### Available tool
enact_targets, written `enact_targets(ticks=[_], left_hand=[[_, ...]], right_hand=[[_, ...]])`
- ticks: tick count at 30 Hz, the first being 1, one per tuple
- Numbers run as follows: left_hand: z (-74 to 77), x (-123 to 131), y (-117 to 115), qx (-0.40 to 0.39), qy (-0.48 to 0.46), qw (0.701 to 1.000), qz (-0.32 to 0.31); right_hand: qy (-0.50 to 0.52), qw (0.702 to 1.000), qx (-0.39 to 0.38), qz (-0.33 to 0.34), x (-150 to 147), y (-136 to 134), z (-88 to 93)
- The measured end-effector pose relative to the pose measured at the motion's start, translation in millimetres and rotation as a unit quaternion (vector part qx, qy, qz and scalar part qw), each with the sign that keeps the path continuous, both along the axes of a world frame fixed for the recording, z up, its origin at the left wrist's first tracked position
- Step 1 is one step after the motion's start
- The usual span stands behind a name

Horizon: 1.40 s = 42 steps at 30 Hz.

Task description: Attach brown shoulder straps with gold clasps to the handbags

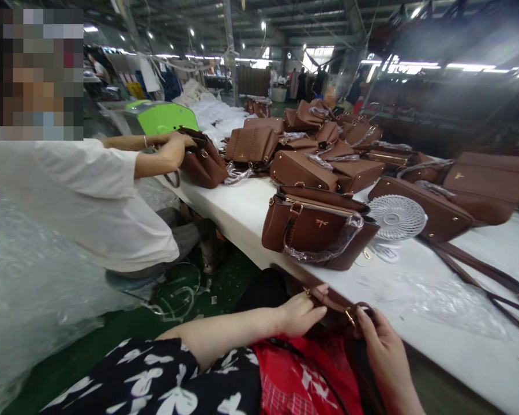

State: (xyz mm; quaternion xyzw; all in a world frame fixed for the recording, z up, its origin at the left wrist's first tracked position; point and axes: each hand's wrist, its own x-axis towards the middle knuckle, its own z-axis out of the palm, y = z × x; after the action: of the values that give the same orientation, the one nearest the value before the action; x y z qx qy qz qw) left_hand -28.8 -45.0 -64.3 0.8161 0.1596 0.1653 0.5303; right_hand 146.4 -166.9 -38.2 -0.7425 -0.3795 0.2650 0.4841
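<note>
Above my lap, a brown leather strap (331, 301) with gold metal fittings runs between my two hands. My left hand (300, 314) is closed on one part of it, near a small gold fitting. Pinched in my right hand (383, 343) is a looped part of the strap beside a gold clasp (351, 316); its lower end hangs down and is partly hidden. Just beyond my hands, a brown handbag (315, 227) with a gold dragonfly emblem stands upright on the white table (415, 288), its front handle wrapped in clear plastic.
A white fan (397, 217) stands right of the handbag. Many brown bags (305, 170) are piled behind it. Loose straps (480, 268) and clear plastic film (454, 305) lie at right. On the left, a co-worker in a white shirt (82, 190) handles another bag (205, 164).
</note>
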Motion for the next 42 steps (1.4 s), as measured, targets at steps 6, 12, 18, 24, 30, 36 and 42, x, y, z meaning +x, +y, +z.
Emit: enact_targets(ticks=[6, 12, 18, 24, 30, 36, 42], left_hand=[[13.5, 15, 10, -0.214, -0.108, 0.970, 0.036], [24.1, 22, 11, -0.457, -0.156, 0.876, 0.018], [29.9, 20, 11, -0.437, -0.160, 0.885, 0.027], [18.4, 24, 19, -0.060, -0.008, 0.997, 0.037], [-4.2, 20, 37, 0.156, 0.091, 0.981, 0.076], [2.5, 33, 33, -0.374, -0.027, 0.923, 0.086], [-10.7, 29, 28, -0.172, 0.042, 0.975, 0.132]], right_hand=[[0.035, 0.999, -0.017, 0.029, 3, -3, 0.5], [0.038, 0.998, -0.009, 0.048, 7, -4, -6.5], [0.074, 0.996, -0.008, 0.053, 0, -9, -0.4], [0.101, 0.994, 0.030, 0.043, 1, -22, -11.5], [0.070, 0.997, 0.033, 0.016, 13, -34, -23.6], [0.008, 0.999, 0.023, -0.035, 5, -36, -7.3], [0.073, 0.990, 0.013, -0.117, -12, -40, 24.5]])
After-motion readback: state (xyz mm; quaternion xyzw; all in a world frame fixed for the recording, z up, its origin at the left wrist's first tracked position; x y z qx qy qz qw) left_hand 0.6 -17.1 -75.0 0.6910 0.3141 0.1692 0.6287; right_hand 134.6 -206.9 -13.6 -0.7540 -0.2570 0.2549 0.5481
